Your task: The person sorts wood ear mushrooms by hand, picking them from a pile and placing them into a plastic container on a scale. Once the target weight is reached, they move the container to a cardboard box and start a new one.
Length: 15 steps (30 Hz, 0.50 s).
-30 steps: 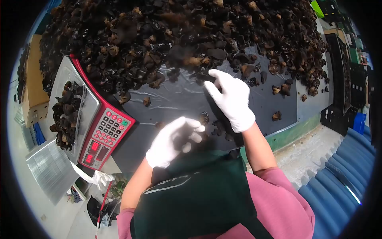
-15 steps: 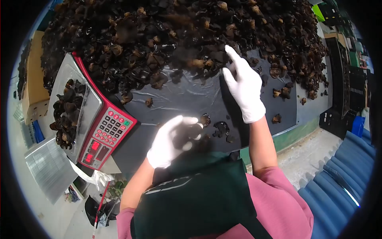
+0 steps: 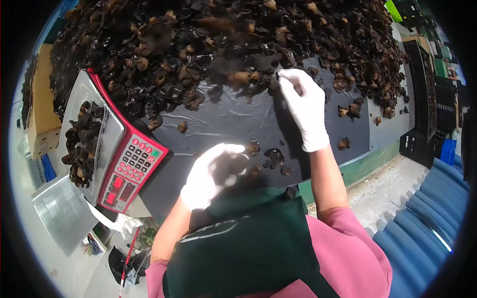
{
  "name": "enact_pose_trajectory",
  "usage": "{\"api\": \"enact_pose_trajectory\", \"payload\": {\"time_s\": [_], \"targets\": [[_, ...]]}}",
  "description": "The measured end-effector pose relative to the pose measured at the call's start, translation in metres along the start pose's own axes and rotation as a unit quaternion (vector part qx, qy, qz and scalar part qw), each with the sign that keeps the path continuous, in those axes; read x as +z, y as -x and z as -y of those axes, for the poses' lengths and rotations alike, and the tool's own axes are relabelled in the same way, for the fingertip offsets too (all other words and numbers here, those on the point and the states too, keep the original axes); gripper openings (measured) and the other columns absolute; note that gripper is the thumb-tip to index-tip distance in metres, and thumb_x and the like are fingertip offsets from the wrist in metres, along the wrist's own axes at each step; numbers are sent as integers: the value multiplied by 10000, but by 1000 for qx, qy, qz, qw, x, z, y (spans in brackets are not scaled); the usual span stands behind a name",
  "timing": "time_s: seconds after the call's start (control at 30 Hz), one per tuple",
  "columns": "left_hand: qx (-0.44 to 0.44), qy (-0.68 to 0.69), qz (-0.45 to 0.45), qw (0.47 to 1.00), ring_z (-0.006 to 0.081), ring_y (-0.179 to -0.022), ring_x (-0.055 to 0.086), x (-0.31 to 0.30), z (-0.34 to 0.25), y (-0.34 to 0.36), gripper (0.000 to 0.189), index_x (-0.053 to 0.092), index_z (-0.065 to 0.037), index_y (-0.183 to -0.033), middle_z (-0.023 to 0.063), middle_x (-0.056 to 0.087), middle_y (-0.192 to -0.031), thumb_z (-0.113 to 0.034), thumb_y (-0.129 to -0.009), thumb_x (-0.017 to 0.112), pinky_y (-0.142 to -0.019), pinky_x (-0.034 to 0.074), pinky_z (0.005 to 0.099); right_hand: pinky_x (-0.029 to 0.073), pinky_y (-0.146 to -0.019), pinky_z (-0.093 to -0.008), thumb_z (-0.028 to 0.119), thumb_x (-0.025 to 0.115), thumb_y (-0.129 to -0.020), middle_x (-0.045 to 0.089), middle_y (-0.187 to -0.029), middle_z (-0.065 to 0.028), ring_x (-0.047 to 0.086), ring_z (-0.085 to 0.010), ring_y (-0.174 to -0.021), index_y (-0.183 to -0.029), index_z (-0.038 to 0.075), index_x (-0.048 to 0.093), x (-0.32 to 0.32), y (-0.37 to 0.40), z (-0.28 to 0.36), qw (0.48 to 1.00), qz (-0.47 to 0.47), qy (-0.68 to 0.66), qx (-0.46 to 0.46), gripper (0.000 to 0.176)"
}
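A big heap of dried black fungus (image 3: 223, 44) covers the far part of a black plastic sheet (image 3: 223, 124). My right hand (image 3: 304, 107), in a white glove, reaches to the heap's near edge with its fingers curled on a piece of fungus there. My left hand (image 3: 211, 174), also gloved, is held near my body, cupped around dark fungus pieces. A few loose pieces (image 3: 273, 159) lie on the sheet between my hands.
A red-faced electronic scale (image 3: 126, 171) stands at the left, its pan (image 3: 99, 134) holding a pile of fungus. A cardboard box (image 3: 42, 104) lies beyond it. Black crates (image 3: 427, 99) and blue stacked items (image 3: 432, 213) stand at the right.
My right hand has reached from the bare sheet up to the heap's edge and curled its fingers there. My left hand has closed a little more around its pieces.
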<state>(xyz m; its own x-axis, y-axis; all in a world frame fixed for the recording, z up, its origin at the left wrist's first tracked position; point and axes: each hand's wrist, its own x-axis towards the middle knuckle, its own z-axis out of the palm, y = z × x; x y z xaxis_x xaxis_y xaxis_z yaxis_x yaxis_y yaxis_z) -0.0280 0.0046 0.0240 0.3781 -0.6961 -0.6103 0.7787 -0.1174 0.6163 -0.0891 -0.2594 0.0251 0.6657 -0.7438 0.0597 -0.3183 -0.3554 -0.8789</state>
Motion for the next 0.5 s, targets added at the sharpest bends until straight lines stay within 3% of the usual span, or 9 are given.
{"api": "enact_pose_trajectory", "payload": {"time_s": [0.1, 0.13, 0.23, 0.27, 0.37, 0.4, 0.5], "targets": [[-13, -7, 33, 999, 222, -862, 633, 8, -15, 1, 404, 673, -20, -1241, 149, 693, -1067, -329, -1084, 467, -591, 455, 269, 547, -717, -364, 228, 744, -886, 636, -884, -109, 659, -254, -765, -1162, 94, 709, 22, -21, 6, 962, -81, 172, -195, 309], [-16, -7, 38, 999, 217, -857, 632, 9, -19, 2, 409, 672, -17, -1243, 147, 692, -1063, -329, -1086, 461, -592, 454, 268, 552, -724, -412, 270, 737, -871, 638, -896, -122, 667, -303, -779, -1123, 105, 720, 28, -29, -2, 945, -75, 229, -223, 302], [18, -31, 31, 999, 212, -833, 628, 7, -21, 6, 417, 677, -15, -1235, 148, 692, -1046, -334, -1087, 451, -589, 449, 270, 552, -736, -424, 276, 722, -884, 629, -860, -122, 673, -318, -784, -1066, 97, 731, 24, -34, -15, 942, 18, 258, -212, 256], [19, -27, 25, 999, 212, -824, 626, 4, -20, 6, 417, 679, -16, -1234, 151, 692, -1035, -333, -1087, 450, -587, 447, 272, 540, -718, -401, 262, 706, -914, 668, -848, -126, 671, -286, -752, -1011, 86, 756, 18, -31, -12, 950, 56, 249, -179, 207], [6, 2, 1, 1000, 213, -799, 621, 4, -24, 5, 426, 683, -18, -1236, 163, 692, -998, -336, -1086, 443, -583, 442, 276, 521, -691, -383, 269, 698, -944, 713, -829, -107, 651, -209, -717, -986, 69, 773, 1, -10, -5, 988, 140, 44, 43, 218], [-4, 9, 0, 1000, 213, -793, 620, 6, -23, 4, 432, 683, -16, -1239, 164, 691, -988, -339, -1086, 440, -583, 442, 277, 473, -630, -322, 264, 673, -984, 745, -838, -66, 575, -111, -660, -983, 54, 783, -8, -4, 6, 983, 158, -12, 98, 237], [-28, 4, 20, 999, 211, -791, 625, 9, -22, 0, 453, 673, -14, -1269, 162, 696, -986, -349, -1083, 430, -592, 449, 277, 423, -584, -265, 244, 650, -1008, 729, -807, -20, 508, -64, -611, -949, 40, 776, -24, 6, 10, 949, 185, -170, 188, 246]]}}
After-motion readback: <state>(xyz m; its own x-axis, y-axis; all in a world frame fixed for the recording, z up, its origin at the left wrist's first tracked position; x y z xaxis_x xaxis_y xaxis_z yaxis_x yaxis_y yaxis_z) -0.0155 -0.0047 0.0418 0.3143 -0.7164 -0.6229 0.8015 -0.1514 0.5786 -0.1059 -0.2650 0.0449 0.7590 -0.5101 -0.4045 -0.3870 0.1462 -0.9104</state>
